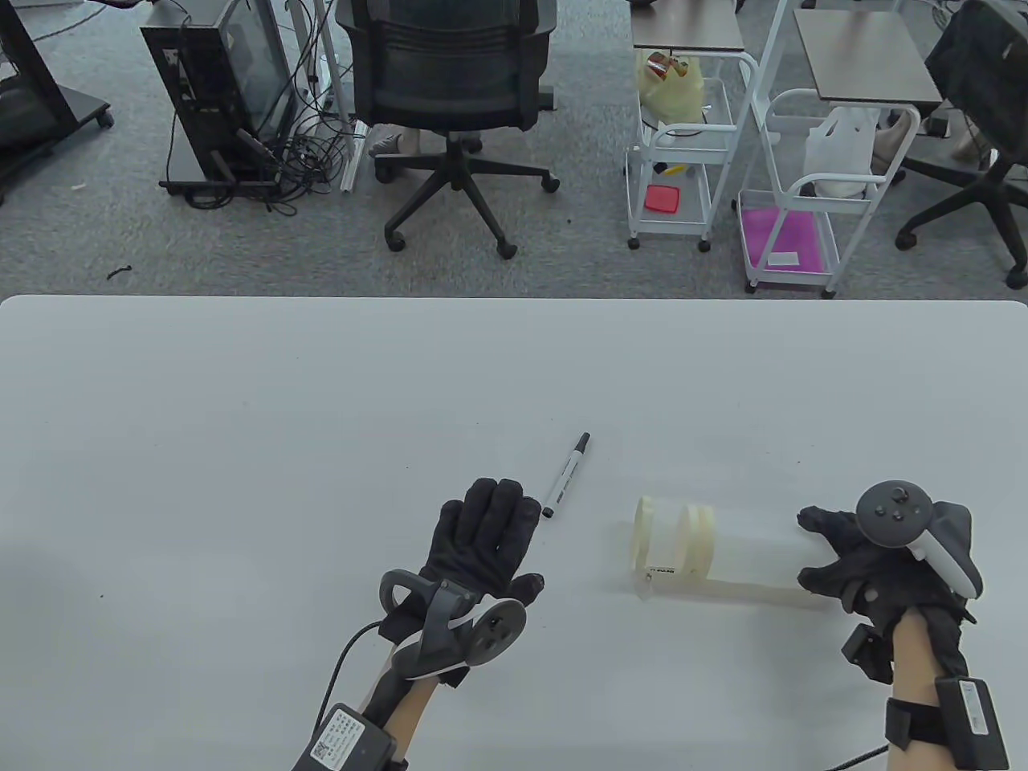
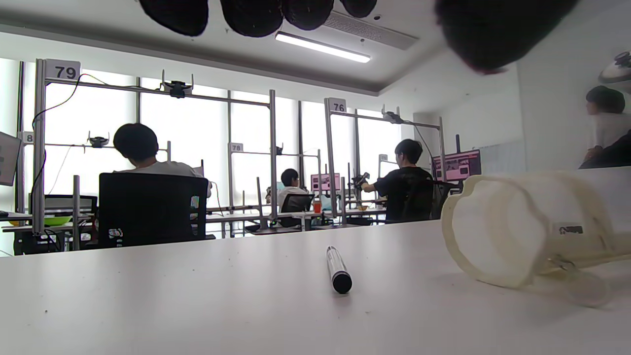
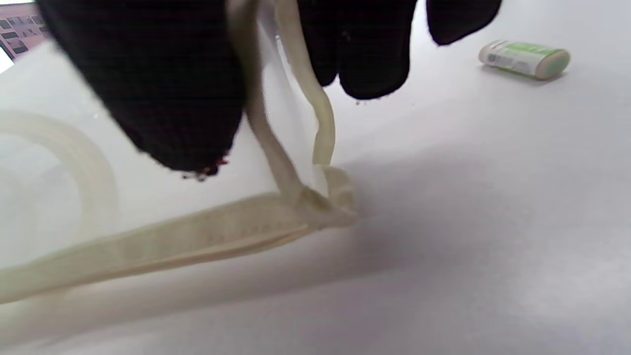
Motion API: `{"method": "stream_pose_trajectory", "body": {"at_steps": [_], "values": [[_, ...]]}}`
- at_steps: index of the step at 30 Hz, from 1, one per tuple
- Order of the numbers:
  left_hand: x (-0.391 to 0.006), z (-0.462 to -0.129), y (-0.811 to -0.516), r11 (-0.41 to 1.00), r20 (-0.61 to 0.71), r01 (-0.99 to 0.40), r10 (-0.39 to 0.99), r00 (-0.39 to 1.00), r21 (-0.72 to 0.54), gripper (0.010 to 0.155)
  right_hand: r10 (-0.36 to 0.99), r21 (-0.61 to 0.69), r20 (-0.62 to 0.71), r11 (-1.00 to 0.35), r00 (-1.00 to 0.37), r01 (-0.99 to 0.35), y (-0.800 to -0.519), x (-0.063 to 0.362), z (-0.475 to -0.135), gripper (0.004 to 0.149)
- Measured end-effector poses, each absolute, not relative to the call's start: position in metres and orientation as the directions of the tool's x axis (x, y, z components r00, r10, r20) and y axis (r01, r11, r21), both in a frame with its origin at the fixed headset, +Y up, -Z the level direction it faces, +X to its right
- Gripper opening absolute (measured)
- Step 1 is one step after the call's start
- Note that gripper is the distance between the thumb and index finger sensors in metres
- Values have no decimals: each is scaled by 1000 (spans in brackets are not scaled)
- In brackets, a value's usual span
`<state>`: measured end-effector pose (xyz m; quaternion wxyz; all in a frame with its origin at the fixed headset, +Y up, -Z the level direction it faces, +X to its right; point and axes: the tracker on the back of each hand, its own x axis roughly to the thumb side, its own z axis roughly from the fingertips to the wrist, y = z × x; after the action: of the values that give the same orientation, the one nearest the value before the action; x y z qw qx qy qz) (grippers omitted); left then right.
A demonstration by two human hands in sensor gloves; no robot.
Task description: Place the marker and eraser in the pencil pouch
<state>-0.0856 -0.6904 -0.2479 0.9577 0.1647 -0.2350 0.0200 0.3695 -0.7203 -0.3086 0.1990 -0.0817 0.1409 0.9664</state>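
Note:
A white marker with a black cap lies on the table, its near end just past the fingertips of my left hand. That hand lies flat, open and empty. The marker also shows in the left wrist view. The translucent pencil pouch lies on its side with its round mouth to the left; it also shows in the left wrist view. My right hand grips the pouch's right end between thumb and fingers. A white and green eraser lies on the table beyond the right hand; it does not show in the table view.
The white table stretches wide to the left and back. Its far edge borders a carpeted floor with an office chair and white carts.

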Motion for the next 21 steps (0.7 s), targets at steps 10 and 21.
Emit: {"method": "stream_pose_trajectory", "body": {"at_steps": [10,21], "values": [[-86,-249,-691,953,452,-108,-33,891,284,86,412,228,-144,-871,-900,-435,-711,360,-307,69],[-86,-251,-692,956,458,-114,-24,889,271,87,626,140,-33,-769,-779,-624,-703,351,-302,54]]}}
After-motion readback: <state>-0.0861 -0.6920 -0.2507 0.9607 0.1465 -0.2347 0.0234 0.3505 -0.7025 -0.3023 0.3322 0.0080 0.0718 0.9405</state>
